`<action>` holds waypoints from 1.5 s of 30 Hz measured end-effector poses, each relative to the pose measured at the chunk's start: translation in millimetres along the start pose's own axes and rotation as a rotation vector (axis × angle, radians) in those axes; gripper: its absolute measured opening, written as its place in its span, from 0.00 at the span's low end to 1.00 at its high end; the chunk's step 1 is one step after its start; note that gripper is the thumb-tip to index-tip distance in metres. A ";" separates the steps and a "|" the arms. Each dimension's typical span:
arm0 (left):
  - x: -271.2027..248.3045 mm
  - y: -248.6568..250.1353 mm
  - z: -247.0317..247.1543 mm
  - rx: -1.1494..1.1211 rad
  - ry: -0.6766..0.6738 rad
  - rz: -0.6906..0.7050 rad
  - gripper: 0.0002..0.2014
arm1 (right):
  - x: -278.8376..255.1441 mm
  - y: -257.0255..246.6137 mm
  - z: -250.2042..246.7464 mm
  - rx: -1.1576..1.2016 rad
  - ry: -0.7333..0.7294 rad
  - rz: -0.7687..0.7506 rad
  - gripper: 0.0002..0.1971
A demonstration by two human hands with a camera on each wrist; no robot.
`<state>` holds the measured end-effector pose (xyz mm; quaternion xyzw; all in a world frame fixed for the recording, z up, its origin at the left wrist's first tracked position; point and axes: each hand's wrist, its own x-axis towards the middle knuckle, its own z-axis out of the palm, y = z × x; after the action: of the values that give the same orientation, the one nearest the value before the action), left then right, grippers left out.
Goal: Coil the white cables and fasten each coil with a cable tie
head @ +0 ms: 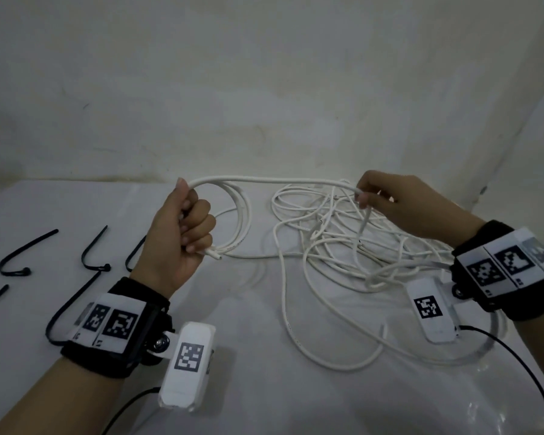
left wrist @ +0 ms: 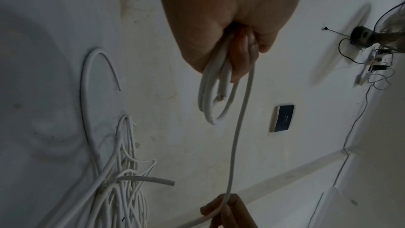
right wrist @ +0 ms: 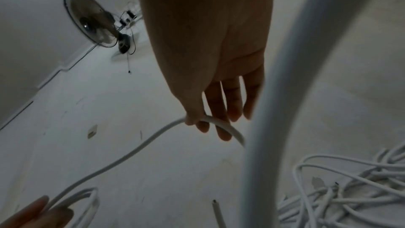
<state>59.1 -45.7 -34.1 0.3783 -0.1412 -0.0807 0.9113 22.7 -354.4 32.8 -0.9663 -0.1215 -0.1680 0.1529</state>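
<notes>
White cloth covers the table [head: 264, 387], with a stained pale wall behind it. Nearest, the left hand [head: 182, 233] is fisted around a small coil [head: 233, 215] of about 3 turns of white cable, the cut end poking out below the fingers. Black cable ties [head: 95, 252] lie to its left on the table, untouched. From the coil, 1 taut span of cable [head: 274, 180] runs across to the right hand [head: 390, 205], which pinches it between thumb and fingertips, the other fingers loose. Beneath and beyond that hand sits the tangled pile of white cables [head: 343, 246].

Risk, as I judge it: the fed cable runs back into the pile, so pulling the next turn could drag or snag neighbouring strands, and the stiff turns may spring open if the fist loosens.

Only the wrist views show a wall fan [right wrist: 92, 23]; the left wrist view shows the cut end inside the coil, but never the ties.
</notes>
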 end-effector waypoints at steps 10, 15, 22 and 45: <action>-3.0 3.8 2.2 -0.084 -0.015 0.028 0.19 | 26.3 -44.5 31.7 0.194 -0.010 -0.112 0.09; -2.0 11.0 -0.8 -0.168 0.008 0.023 0.25 | 25.9 -35.1 46.8 0.388 -0.177 0.001 0.05; -0.9 8.8 -2.3 -0.185 0.014 0.012 0.25 | 23.6 -25.1 30.9 0.158 0.006 -0.154 0.06; 0.8 22.4 -6.9 -0.160 0.060 0.122 0.23 | 11.5 -29.2 25.9 0.055 -0.040 -0.274 0.13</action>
<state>63.0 -25.7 -22.6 0.2973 -0.1297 -0.0244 0.9456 32.2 -316.6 21.2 -0.9392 -0.2601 -0.1645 0.1522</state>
